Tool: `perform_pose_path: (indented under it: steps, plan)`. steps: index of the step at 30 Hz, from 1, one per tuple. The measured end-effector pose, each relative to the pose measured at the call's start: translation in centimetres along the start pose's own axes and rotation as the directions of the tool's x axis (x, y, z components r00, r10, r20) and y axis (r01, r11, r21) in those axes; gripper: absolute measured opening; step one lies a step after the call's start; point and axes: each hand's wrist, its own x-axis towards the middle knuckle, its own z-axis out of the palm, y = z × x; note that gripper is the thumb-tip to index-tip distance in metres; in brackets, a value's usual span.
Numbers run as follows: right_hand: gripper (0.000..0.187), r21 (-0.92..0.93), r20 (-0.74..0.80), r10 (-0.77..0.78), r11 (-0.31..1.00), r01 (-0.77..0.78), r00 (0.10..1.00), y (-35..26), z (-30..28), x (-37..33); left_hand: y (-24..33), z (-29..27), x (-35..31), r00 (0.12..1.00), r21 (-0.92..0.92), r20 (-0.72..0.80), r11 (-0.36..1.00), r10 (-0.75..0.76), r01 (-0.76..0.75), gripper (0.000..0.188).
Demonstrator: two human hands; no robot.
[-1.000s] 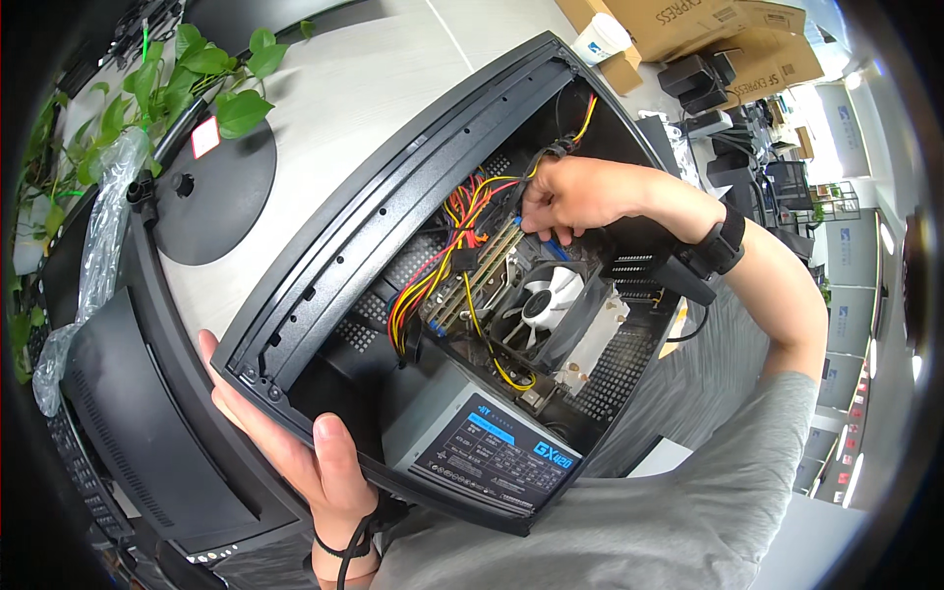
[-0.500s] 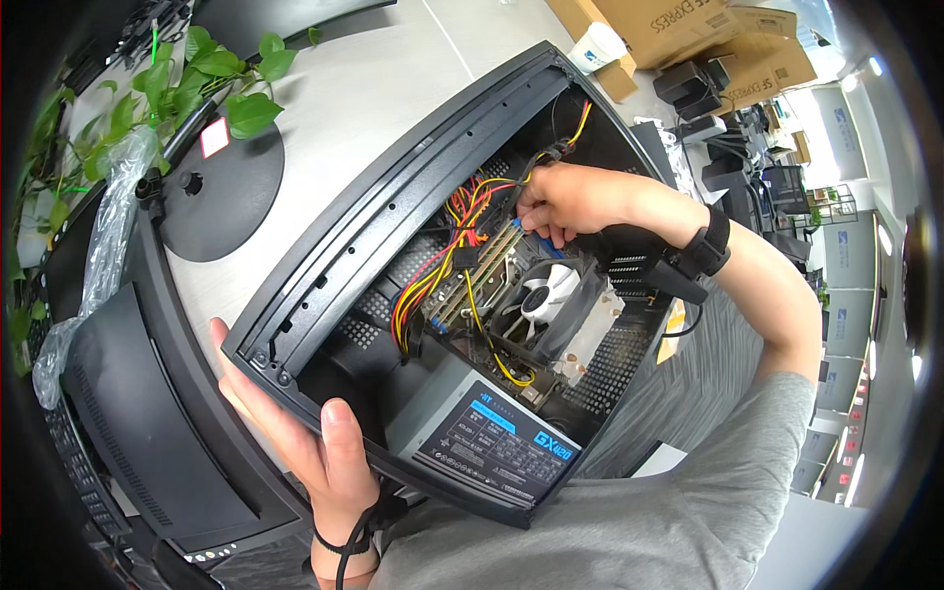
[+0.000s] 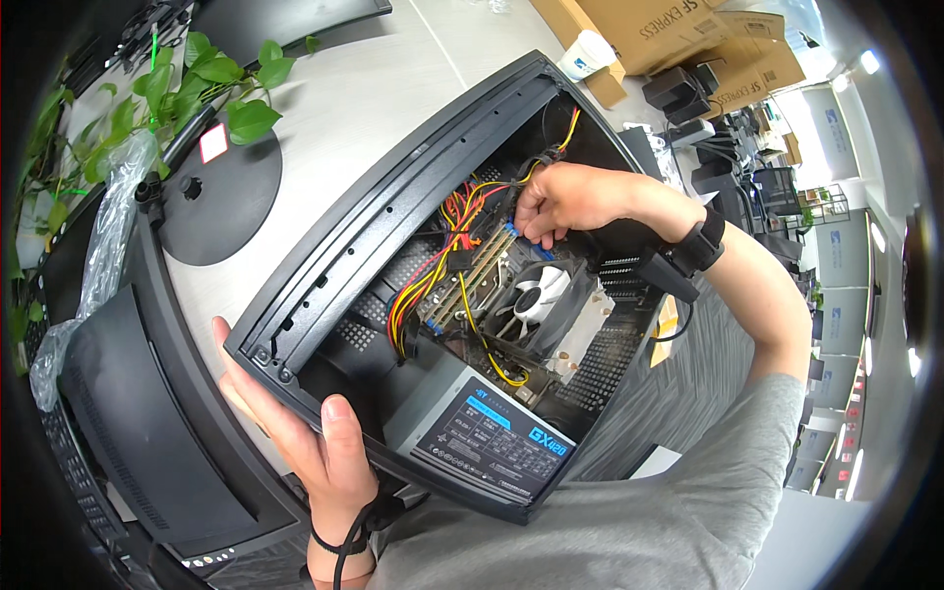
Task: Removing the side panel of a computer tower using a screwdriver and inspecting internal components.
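Note:
An open black computer case [image 3: 344,228] stands tilted in front of me. At its near left corner my left hand [image 3: 339,462] grips the case, thumb on the edge and fingers along the outside. My right hand [image 3: 575,202] reaches inside, fingertips pinched together at the far end of the memory modules [image 3: 474,278], by the blue slot latch [image 3: 510,229]. Whatever lies between those fingertips is hidden. Close below them sits a CPU cooler [image 3: 541,300] with a white-bladed fan. Yellow, red and black cables [image 3: 401,307] run past the modules. A labelled power supply [image 3: 492,438] fills the near end.
A monitor [image 3: 147,423] lies to the left, beside a round black stand base [image 3: 221,202] and a leafy plant [image 3: 221,74]. Beyond the case are a paper cup [image 3: 587,55] and cardboard boxes [image 3: 678,34]. A dark strap device [image 3: 688,251] is on my right wrist.
The view has shifted slightly, and the case appears a little lower at its far end. Both hands keep nearly the same places, the right fingers still by the memory slots.

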Motion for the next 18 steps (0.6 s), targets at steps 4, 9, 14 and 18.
perform_pose_path:
  steps: [4,9,14,18]
  plan:
    - [0.013,-0.199,0.020,-0.133,0.971,0.134,0.991,-0.8,0.3,-0.4,0.4,-0.2,-0.1,0.999,0.024,0.010,0.999,-0.031,0.031,0.092]
    - [0.015,-0.193,0.018,-0.153,0.969,0.154,0.988,-0.5,0.4,-0.7,0.6,-0.1,-0.1,0.998,0.007,0.015,0.998,-0.061,0.061,0.091]
    - [0.019,0.126,-0.082,-0.001,0.992,0.012,0.997,0.0,0.8,-0.1,0.2,-0.2,0.0,1.000,0.024,0.008,0.999,-0.022,0.022,0.091]
    - [0.020,0.107,-0.102,-0.009,0.994,0.020,0.995,0.3,0.9,0.7,0.0,-0.2,-0.1,1.000,0.011,0.010,1.000,-0.012,0.012,0.091]
